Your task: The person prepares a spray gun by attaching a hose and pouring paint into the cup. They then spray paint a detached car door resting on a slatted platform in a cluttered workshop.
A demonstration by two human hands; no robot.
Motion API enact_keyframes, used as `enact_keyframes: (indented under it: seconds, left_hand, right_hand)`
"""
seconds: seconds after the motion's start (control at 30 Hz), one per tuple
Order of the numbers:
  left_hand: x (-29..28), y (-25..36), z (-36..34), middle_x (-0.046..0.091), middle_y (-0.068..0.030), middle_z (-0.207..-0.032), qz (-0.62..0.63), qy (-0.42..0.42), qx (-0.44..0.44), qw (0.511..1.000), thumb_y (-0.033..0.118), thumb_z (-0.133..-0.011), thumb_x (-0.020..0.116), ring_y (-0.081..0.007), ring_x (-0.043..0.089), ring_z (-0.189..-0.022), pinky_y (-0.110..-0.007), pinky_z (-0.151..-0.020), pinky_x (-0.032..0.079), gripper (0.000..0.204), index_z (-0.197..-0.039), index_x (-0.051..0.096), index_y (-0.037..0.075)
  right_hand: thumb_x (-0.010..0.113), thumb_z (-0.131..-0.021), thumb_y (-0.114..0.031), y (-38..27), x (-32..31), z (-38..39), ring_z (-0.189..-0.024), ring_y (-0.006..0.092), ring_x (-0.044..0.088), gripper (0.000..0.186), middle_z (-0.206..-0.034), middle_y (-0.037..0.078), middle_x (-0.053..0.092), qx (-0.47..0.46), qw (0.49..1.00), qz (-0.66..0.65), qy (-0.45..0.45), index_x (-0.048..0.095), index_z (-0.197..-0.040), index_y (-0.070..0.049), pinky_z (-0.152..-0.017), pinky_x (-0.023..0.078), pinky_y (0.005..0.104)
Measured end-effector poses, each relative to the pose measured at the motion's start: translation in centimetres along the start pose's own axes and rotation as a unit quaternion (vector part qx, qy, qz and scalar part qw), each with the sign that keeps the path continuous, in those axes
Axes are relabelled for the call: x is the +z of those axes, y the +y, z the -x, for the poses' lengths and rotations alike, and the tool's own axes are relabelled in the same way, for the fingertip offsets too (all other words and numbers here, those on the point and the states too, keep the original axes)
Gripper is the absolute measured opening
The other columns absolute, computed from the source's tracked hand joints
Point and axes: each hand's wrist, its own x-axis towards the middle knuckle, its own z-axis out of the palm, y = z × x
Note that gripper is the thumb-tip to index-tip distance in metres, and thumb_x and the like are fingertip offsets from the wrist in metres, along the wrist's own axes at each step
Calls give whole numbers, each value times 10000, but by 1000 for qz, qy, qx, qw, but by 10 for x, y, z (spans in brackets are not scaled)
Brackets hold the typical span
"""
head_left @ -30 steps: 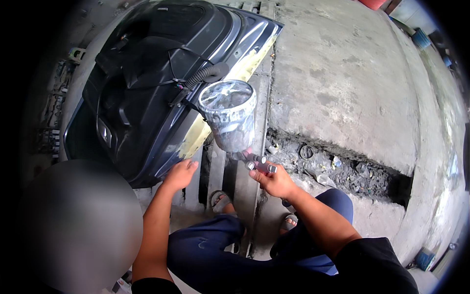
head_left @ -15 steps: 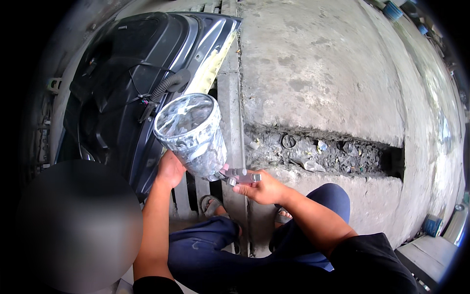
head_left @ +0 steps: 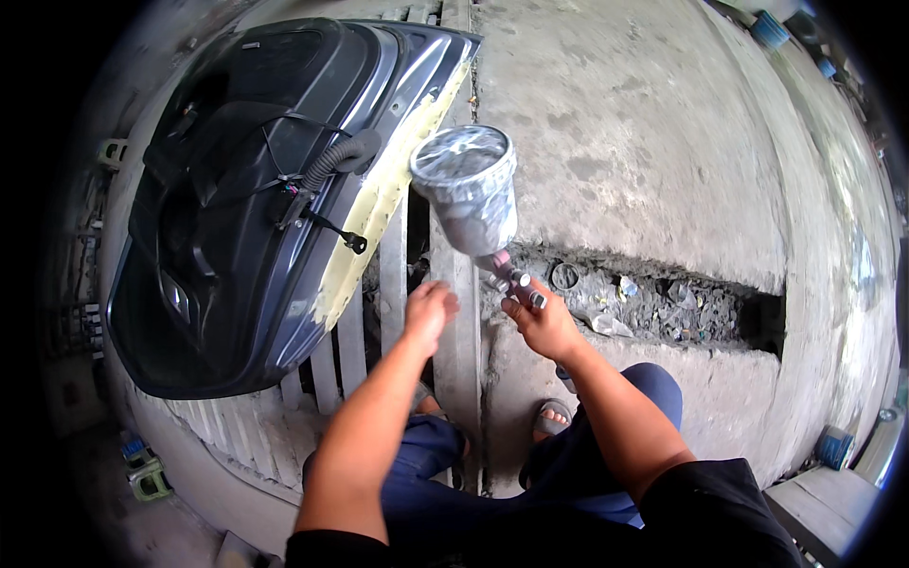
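Note:
My right hand (head_left: 549, 325) is closed around the handle of a paint spray gun (head_left: 512, 275), its metal body tinged purple-pink. On top sits its large paint cup (head_left: 469, 194), smeared with grey and white paint and tilted away from me. Just left of the gun, my left hand (head_left: 431, 317) hovers with loosely bent fingers, holding nothing and not touching the cup. A dark car door (head_left: 237, 189) lies at the left, inner side up. Yellowish masking strip (head_left: 393, 189) runs along its right edge, close to the cup.
The door rests over concrete slats (head_left: 350, 350) with gaps between them. Right of my hands, a sunken trench (head_left: 663, 298) in the concrete floor (head_left: 625, 142) holds debris. A blue can (head_left: 833, 447) stands at the lower right. A cable with a black plug (head_left: 354, 242) hangs over the door's edge.
The spray gun and cup have moved right and farther from me in my right hand. My left hand has come out from beside the cup and moved right.

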Motion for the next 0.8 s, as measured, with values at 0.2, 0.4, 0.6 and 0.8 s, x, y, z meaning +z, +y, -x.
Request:
enact_keyframes:
  seconds: [0.2, 0.4, 0.6, 0.8]
  left_hand:
    - [85, -7, 24, 616, -100, -1029, 36, 104, 287, 951, 150, -939, 557, -166, 603, -921, -305, -839, 477, 247, -1120, 541, -17]
    - [93, -13, 40, 599, -98, -1000, 49, 114, 317, 940, 84, -903, 610, -159, 616, -877, -297, -771, 504, 183, -1059, 581, -6]
    - [89, -12, 43, 613, -115, -983, -35, 145, 368, 918, 5, -848, 651, -185, 647, -823, -305, -729, 529, 209, -1051, 601, 5]
    - [86, -15, 44, 632, -112, -968, -16, 154, 360, 920, 18, -852, 660, -180, 656, -846, -304, -752, 530, 205, -1050, 611, 4]
  right_hand:
    - [627, -898, -207, 41, 16, -22, -664, 199, 551, 245, -768, 92, 574, -18, 1000, -11, -2, 534, -1035, -26, -599, 449, 332]
    - [610, -919, -213, 41, 21, -23, -661, 179, 557, 255, -770, 75, 580, -50, 998, -21, -16, 542, -1078, -25, -599, 454, 317]
    - [627, -899, -255, 32, 20, -24, -810, 329, 635, 271, -861, 153, 636, 2, 999, -35, -36, 577, -1048, -35, -723, 487, 387]
    - [612, -914, -237, 31, 21, -26, -750, 254, 592, 254, -829, 106, 611, -43, 998, 20, -47, 579, -1069, -39, -671, 469, 351]
